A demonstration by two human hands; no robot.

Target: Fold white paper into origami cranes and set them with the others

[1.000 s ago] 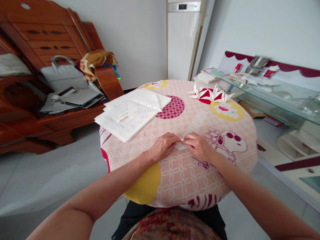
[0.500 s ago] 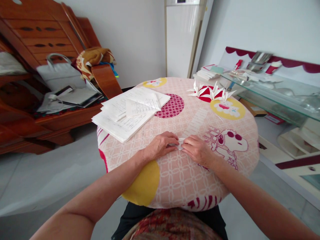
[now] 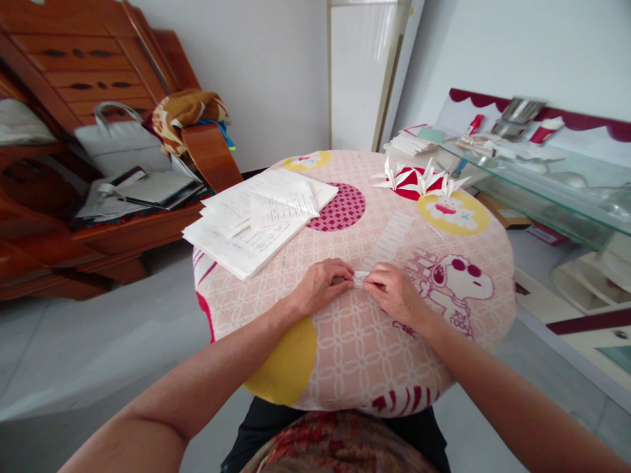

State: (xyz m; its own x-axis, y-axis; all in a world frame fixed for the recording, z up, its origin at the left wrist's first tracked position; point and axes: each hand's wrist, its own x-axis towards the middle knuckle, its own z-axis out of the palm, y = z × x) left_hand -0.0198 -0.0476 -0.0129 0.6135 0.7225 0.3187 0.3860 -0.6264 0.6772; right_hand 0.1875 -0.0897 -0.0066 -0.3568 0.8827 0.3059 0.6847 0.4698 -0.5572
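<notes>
A small folded white paper piece (image 3: 359,278) lies near the front middle of a round table (image 3: 355,341) covered in a pink cartoon-print cloth. My left hand (image 3: 323,284) pinches its left end with curled fingers. My right hand (image 3: 394,292) pinches its right end, fingers pressed together. Most of the paper is hidden between my fingertips. Several finished white paper cranes (image 3: 419,182) stand at the far right of the table.
A stack of printed paper sheets (image 3: 256,217) lies at the table's far left. A wooden bench (image 3: 89,164) with a grey bag (image 3: 121,141) stands to the left. A glass shelf (image 3: 547,187) with clutter runs along the right. A white appliance (image 3: 362,72) stands behind.
Both hands stay pinched on the paper piece, with only small finger shifts. The view has drifted slightly.
</notes>
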